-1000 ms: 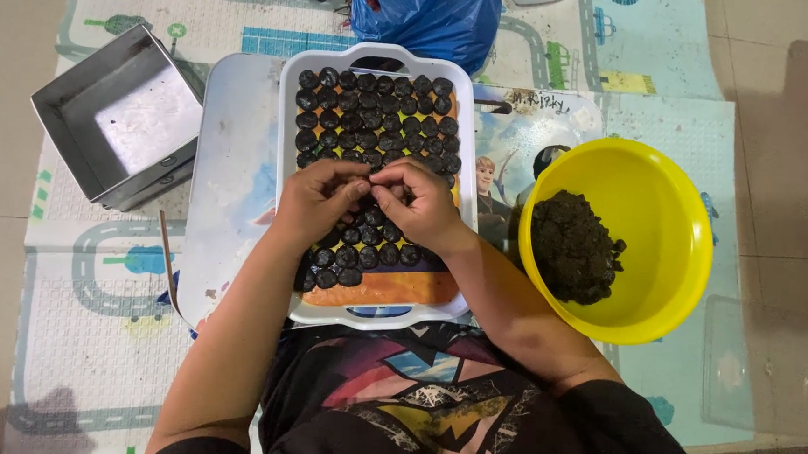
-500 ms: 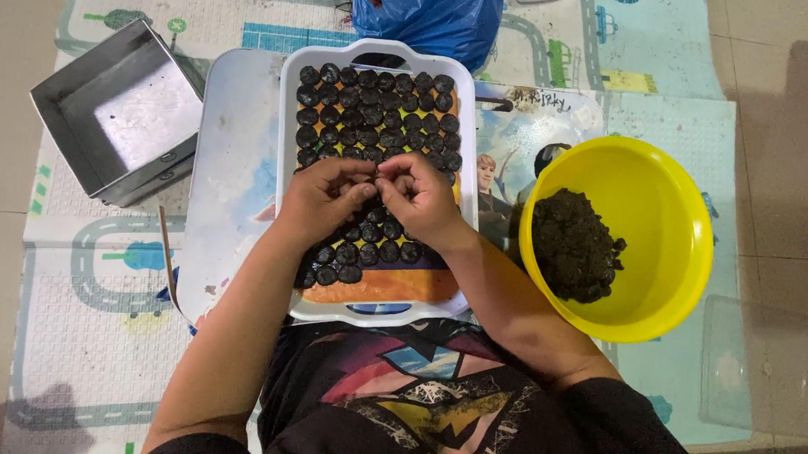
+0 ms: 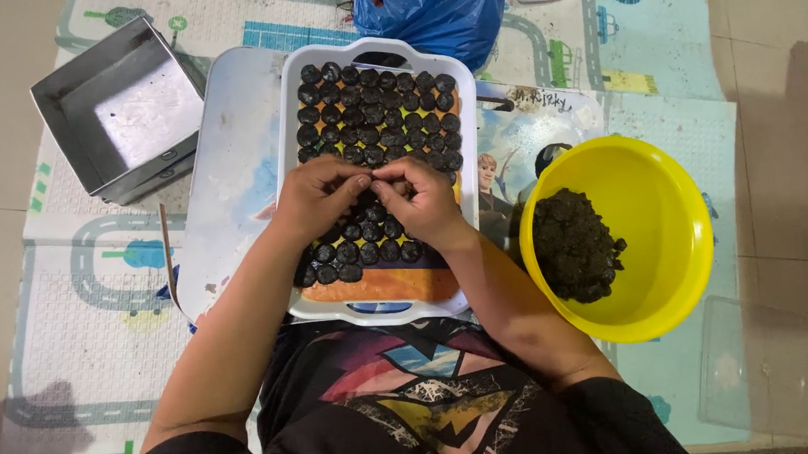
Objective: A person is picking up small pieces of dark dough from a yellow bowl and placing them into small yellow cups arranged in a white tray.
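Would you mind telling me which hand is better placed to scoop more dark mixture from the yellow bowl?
Probably the right hand: the round yellow plastic bowl of dark mixture sits on its side, nearer than to the left hand.

Hands hide some dark balls (count unclear)

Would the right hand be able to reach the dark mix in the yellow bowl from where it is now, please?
Probably yes: the right hand is over the white tray, and the yellow bowl sits open just beside it, with nothing between them covering the dark mix.
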